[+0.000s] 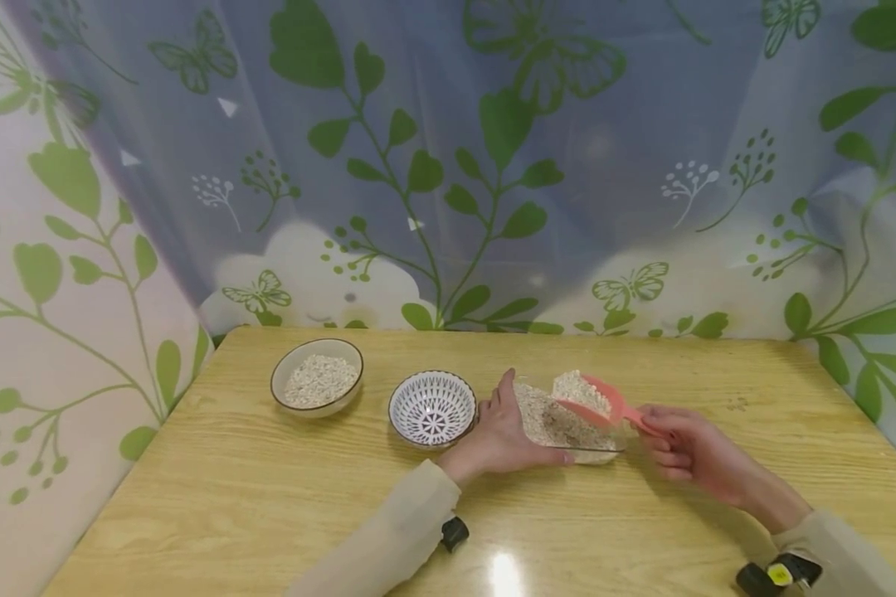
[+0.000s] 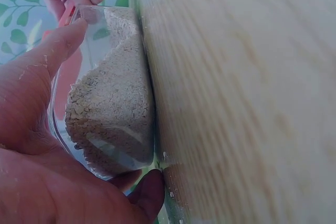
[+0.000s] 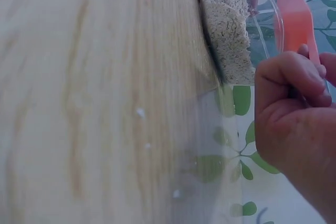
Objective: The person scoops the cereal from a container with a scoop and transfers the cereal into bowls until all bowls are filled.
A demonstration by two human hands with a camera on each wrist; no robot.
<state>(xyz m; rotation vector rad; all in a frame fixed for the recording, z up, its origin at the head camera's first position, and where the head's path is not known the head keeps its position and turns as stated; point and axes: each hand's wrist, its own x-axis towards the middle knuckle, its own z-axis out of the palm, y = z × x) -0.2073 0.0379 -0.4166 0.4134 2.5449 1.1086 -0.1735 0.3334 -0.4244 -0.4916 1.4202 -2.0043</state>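
Observation:
My right hand (image 1: pixel 698 452) grips the handle of a pink scoop (image 1: pixel 618 405), which is heaped with pale rolled oats (image 1: pixel 578 390). The scoop is above a clear rectangular container (image 1: pixel 593 456) that holds more oats. At the container's left end my left hand (image 1: pixel 504 431) steadies it, thumb along the near side and fingers around the far left corner. In the left wrist view the oats (image 2: pixel 113 98) show through the clear wall, piled unevenly. The right wrist view shows the curled right fingers (image 3: pixel 296 74) on the scoop handle, beside the container.
A white bowl with a black pattern (image 1: pixel 433 410) stands just left of my left hand; no oats show in it. Farther left, a cream bowl with a dark rim (image 1: pixel 280 390) holds oats. All stand on a wooden table (image 1: pixel 269 497) before a leaf-printed curtain (image 1: pixel 448 207).

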